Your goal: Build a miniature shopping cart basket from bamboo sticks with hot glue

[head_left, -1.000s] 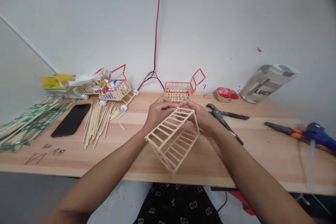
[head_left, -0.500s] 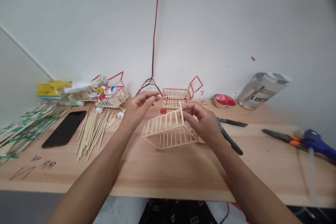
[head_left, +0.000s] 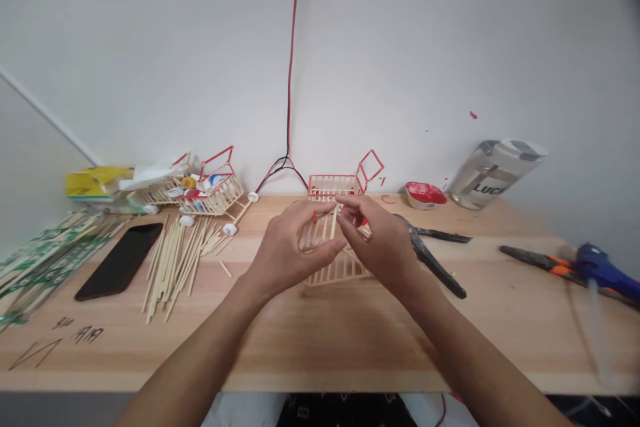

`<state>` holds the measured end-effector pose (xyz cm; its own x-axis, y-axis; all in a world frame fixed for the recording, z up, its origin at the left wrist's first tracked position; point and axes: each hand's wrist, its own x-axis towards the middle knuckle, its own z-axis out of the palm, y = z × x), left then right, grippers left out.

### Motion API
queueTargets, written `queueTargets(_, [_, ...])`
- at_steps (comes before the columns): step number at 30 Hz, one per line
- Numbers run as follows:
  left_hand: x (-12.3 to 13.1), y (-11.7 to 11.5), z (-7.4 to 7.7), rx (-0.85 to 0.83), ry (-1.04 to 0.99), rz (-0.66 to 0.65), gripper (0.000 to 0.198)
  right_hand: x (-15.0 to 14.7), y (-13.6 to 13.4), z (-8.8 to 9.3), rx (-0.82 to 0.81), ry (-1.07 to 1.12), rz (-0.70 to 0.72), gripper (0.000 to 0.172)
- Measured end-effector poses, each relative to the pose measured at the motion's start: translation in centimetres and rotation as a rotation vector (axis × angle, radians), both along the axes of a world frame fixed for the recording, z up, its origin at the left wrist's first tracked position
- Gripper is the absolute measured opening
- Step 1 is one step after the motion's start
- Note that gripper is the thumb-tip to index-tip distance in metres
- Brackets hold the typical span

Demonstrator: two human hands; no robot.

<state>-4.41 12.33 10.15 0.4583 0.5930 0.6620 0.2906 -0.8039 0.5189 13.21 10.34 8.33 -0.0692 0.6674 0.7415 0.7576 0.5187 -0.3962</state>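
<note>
A small unpainted frame of wooden sticks [head_left: 338, 271] is between my two hands above the table's middle. My left hand [head_left: 295, 247] reaches round its left side, thumb and fingers spread apart with the slats showing between them. My right hand [head_left: 377, 233] pinches the frame's upper corner between thumb and fingers. Both sets of fingertips come close together at that corner, and the left fingers partly cover the slats. Right behind stands a basket of sticks with a red rim [head_left: 333, 185], its lower part hidden by my hands.
Loose sticks [head_left: 173, 263] and a black phone [head_left: 120, 261] lie left. Behind them is a filled stick cart [head_left: 217, 193]. Black-handled pliers [head_left: 435, 260], a red paint tub [head_left: 425, 195], a tilted jar [head_left: 495, 173] and a blue glue gun [head_left: 600, 270] are at the right.
My left hand has moved right and down, from above the frame's left end to around it. The right hand still holds the corner. The view has shifted slightly.
</note>
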Motion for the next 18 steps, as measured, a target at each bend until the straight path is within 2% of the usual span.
queueTargets(3, [0.3,-0.4,-0.1,0.005,-0.047,0.026,0.031,0.1,0.1,0.1,0.08,-0.055,0.015,0.022])
queueTargets(10, [0.7,-0.5,-0.9,-0.099,-0.176,0.018,0.031,0.2,0.4,1.0,0.156,-0.122,0.035,0.027])
queueTargets(14, [0.7,-0.3,-1.4,-0.141,-0.221,0.018,0.029,0.2,0.7,1.4,0.152,-0.23,0.032,0.025])
queueTargets(18, [0.8,-0.1,-1.7,-0.154,-0.218,0.032,0.025,0.2,0.9,1.4,0.144,-0.222,0.059,0.027])
